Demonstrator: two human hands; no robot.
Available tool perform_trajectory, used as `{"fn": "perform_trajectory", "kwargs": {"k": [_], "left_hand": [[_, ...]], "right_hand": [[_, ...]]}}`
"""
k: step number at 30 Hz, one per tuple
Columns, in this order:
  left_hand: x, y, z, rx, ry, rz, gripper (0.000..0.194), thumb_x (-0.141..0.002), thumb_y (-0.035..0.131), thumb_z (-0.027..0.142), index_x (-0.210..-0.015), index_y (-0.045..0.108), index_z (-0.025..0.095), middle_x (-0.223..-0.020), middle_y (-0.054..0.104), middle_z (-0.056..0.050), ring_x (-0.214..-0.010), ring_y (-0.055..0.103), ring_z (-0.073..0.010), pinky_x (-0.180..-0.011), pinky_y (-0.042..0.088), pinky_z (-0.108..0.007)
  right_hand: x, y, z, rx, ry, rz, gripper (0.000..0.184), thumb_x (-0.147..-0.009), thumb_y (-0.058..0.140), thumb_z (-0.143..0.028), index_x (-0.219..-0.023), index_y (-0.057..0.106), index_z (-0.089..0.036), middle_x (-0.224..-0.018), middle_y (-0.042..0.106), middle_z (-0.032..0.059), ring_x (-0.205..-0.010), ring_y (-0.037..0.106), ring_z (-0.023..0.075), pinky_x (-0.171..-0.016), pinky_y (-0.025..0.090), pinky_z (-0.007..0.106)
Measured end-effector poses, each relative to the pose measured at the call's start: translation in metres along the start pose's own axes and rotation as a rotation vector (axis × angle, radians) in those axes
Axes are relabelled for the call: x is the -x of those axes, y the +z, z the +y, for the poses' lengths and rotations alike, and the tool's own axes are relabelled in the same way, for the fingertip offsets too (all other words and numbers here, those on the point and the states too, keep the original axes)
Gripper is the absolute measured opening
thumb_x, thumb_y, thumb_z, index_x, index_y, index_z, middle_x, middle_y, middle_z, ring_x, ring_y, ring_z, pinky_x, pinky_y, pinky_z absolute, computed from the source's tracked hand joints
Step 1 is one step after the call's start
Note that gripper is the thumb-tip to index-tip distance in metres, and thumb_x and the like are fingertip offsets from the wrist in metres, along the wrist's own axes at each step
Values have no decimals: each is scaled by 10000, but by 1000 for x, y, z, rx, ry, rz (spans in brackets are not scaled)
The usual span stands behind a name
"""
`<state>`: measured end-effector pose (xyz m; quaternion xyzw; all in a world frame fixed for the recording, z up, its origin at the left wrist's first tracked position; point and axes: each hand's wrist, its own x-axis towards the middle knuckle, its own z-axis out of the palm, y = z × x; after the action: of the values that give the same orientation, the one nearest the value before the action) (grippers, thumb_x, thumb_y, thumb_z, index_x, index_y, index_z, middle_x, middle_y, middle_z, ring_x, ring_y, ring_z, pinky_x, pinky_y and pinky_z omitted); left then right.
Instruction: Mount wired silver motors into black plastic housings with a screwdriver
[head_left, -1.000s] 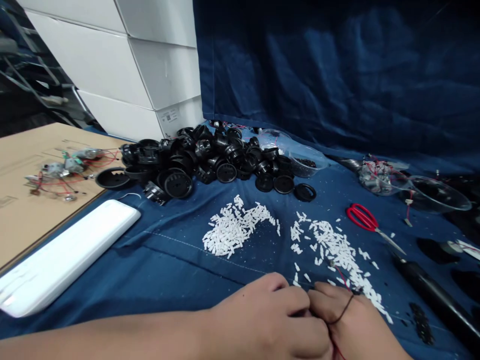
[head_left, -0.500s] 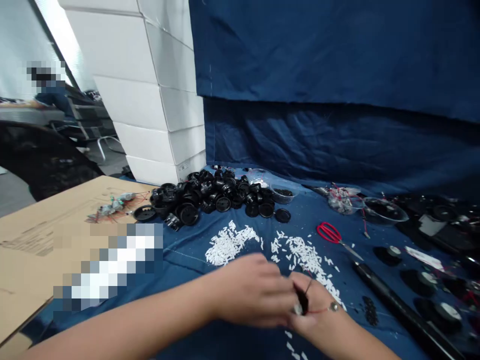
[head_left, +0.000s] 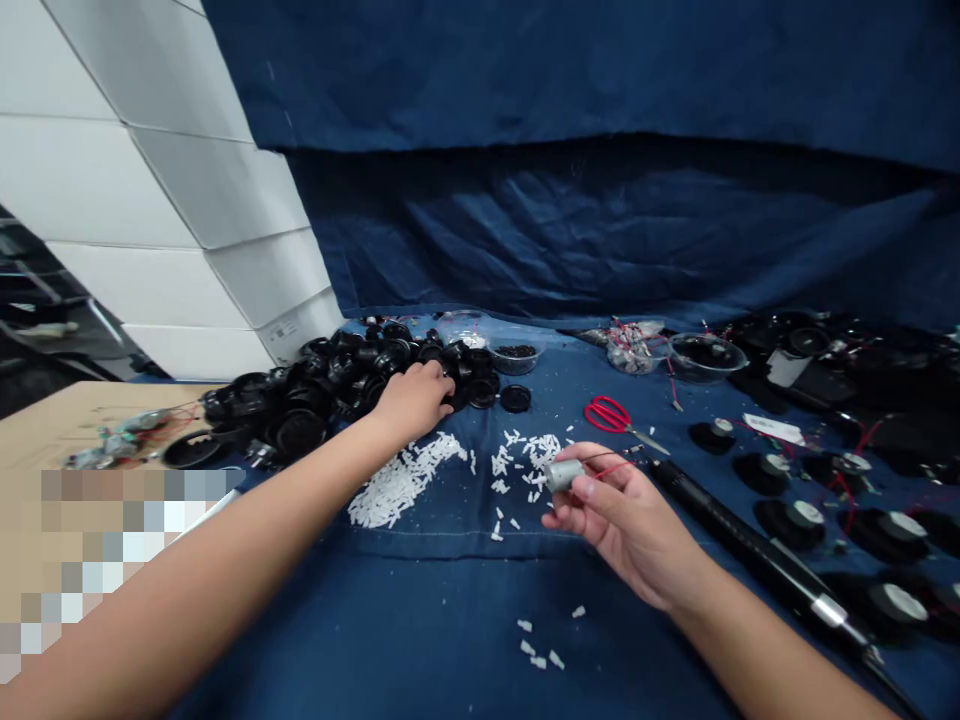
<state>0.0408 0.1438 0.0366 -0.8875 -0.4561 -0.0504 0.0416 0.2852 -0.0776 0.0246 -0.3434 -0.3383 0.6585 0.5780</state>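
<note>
My right hand (head_left: 622, 515) is shut between thumb and fingers on a small silver motor (head_left: 564, 475) with thin red and black wires. My left hand (head_left: 415, 402) reaches forward and rests on the far edge of a heap of black round plastic parts (head_left: 315, 400), its fingers curled down. Whatever lies under those fingers is hidden. Two loose patches of small white pieces (head_left: 401, 485) lie on the blue cloth (head_left: 450, 600), between and just ahead of my hands.
Red-handled scissors (head_left: 607, 414) and a long black tool (head_left: 750, 540) lie right of my right hand. Black round parts with pale centres (head_left: 787, 500) are spread at the right. Plastic bowls (head_left: 707, 357) stand behind. Cardboard (head_left: 45, 425) lies at the left, and a blue cloth hangs behind.
My hands have parted. The left has moved forward to the black heap, while the right has drawn back and now shows the silver motor. The view has tilted upward.
</note>
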Motion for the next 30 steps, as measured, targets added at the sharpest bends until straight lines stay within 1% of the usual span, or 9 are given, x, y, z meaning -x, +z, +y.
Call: {"fn": "perform_trajectory", "kwargs": {"k": [5, 9, 13, 16, 18, 20, 22, 25, 30], "left_hand": [[19, -23, 6, 102, 79, 89, 177, -1009, 634, 360, -1014, 643, 183, -1378, 641, -113, -1259, 585, -318, -1060, 496, -486], [82, -34, 33, 221, 159, 125, 241, -1023, 595, 457, -1008, 608, 216, -1297, 688, -85, -1183, 628, -278, -1054, 491, -426], [157, -14, 84, 406, 70, 60, 273, -978, 674, 463, -1103, 612, 229, -1036, 711, -60, -927, 681, -251, -803, 553, -370], [188, 9, 114, 435, -13, 74, 467, -903, 794, 486, -1217, 587, 209, -1065, 705, -85, -942, 684, -285, -806, 567, -418], [195, 18, 122, 501, -14, 74, 684, -815, 867, 565, -1311, 567, 203, -1183, 698, -119, -1036, 676, -322, -879, 571, -478], [197, 21, 121, 589, 23, 43, 771, -762, 904, 583, -1357, 575, 219, -1264, 686, -121, -1097, 660, -334, -938, 557, -512], [198, 21, 116, 655, 46, 20, 681, -787, 907, 502, -1338, 612, 231, -1278, 686, -102, -1106, 651, -319, -953, 546, -508], [201, 20, 111, 700, 57, 13, 487, -842, 872, 389, -1247, 665, 218, -1238, 692, -79, -1078, 641, -296, -947, 530, -495], [203, 24, 111, 713, 90, 38, 482, -859, 856, 404, -1252, 661, 202, -1240, 691, -67, -1064, 629, -289, -926, 514, -479]], "right_hand": [[-3, -2, 3, 188, -123, 49, 431, -828, 876, -474, -1108, 668, -220, -867, 717, 2, -726, 711, 136, -819, 664, 366], [-3, -3, 7, 370, -133, 46, 428, -813, 882, -473, -1056, 679, -186, -781, 700, 8, -705, 722, 166, -716, 630, 318], [2, -2, 14, 773, -330, -11, 310, -831, 869, -414, -987, 733, -184, -871, 681, 30, -733, 670, 140, -660, 569, 263], [6, 1, 20, 959, -363, -112, 238, -857, 851, -375, -987, 750, -202, -935, 676, 32, -790, 669, 139, -694, 568, 265], [8, 5, 22, 1038, -363, -193, 226, -870, 846, -362, -1006, 745, -211, -928, 684, 24, -816, 670, 142, -721, 562, 275], [9, 12, 22, 1141, -386, -289, 244, -886, 838, -371, -1046, 739, -216, -926, 695, 19, -839, 670, 146, -745, 551, 286], [9, 19, 21, 1250, -384, -381, 240, -908, 817, -385, -1055, 736, -213, -914, 700, 17, -838, 666, 145, -743, 539, 287], [8, 30, 18, 1388, -312, -465, 179, -933, 788, -363, -925, 727, -195, -931, 720, 28, -865, 682, 152, -746, 538, 288], [6, 43, 15, 1525, -226, -544, 184, -969, 741, -307, -844, 689, -182, -988, 720, 36, -892, 678, 156, -765, 542, 310]]}}
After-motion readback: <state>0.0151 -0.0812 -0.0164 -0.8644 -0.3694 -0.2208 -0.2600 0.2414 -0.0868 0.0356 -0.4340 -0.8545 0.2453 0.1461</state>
